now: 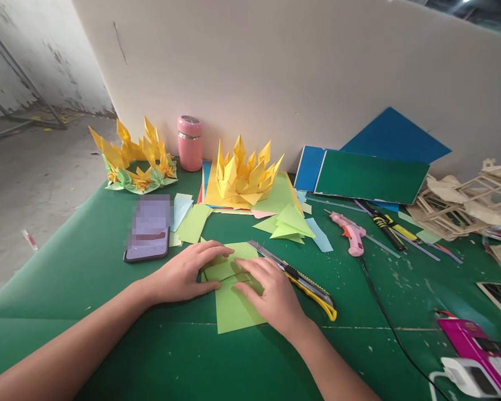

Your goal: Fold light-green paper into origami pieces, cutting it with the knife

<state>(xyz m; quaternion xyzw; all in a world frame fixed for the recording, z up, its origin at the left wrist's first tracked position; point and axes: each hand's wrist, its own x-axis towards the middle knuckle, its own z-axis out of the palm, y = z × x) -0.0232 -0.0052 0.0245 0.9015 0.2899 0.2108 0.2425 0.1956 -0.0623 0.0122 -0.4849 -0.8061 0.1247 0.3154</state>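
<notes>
A light green paper sheet (234, 309) lies on the green table cover (87, 289) in front of me, partly folded. My left hand (183, 273) rests on its left part, fingers stretched flat over a fold. My right hand (271, 295) presses on the middle of the sheet, fingers flat and pointing left. A yellow-and-black utility knife (313, 289) with its blade out lies just right of my right hand.
A phone (148, 234) lies left of the sheet. Behind are folded green triangles (288, 223), loose paper pieces, two yellow paper crowns (244, 172) (137, 159), a pink flask (189, 142), a pink glue gun (350, 231) with a black cord, blue and green boards (369, 175), and wooden frames (463, 203).
</notes>
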